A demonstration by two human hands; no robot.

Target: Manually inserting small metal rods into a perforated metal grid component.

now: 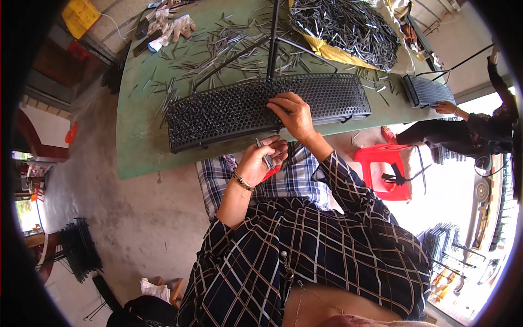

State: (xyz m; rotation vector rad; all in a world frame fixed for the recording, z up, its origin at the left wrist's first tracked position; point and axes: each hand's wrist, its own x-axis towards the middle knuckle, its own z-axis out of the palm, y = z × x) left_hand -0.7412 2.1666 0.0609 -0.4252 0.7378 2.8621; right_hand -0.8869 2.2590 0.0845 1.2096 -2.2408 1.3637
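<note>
A long black perforated panel lies across the near side of the green table, with a black wire frame rising behind it. Its left part looks densely filled with dark pieces, while round holes show on the right. My right hand rests its fingertips on the panel's middle, fingers pinched together; whatever is between them is hidden. Just below the panel's front edge, my left hand is turned palm up, its fingers curled around a few thin dark strips.
Loose dark strips are scattered over the green table. Behind the panel sits a large heap of strips on yellow sheeting. Work gloves lie at the far left. At right, a co-worker's hand touches another panel. A red stool stands nearby.
</note>
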